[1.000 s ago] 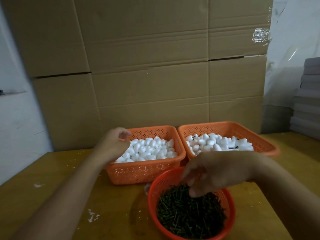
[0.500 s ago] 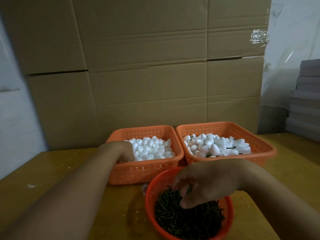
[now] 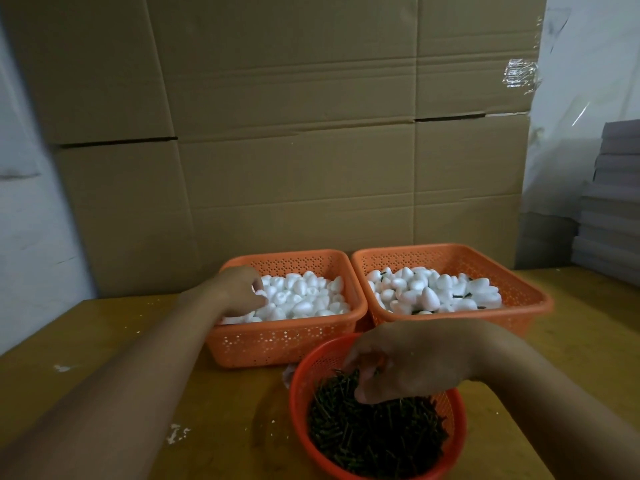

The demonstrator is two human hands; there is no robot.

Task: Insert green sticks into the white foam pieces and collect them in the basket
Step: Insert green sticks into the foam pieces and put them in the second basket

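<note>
Left hand at centre frame, fingers curled down into plain white foam pieces in the left orange basket; grip unclear. Right hand, lower centre, fingers curled into green sticks in the round basket; hold unclear. Stuck foam pieces fill the right basket

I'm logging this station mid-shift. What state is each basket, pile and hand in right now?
left basket: holds plain white foam pieces.
right basket: holds foam pieces with green sticks in them.
round basket: heaped with loose green sticks.
left hand: reaching into the plain foam; grip unclear.
right hand: fingers curled down into the loose sticks; grip unclear.
</note>
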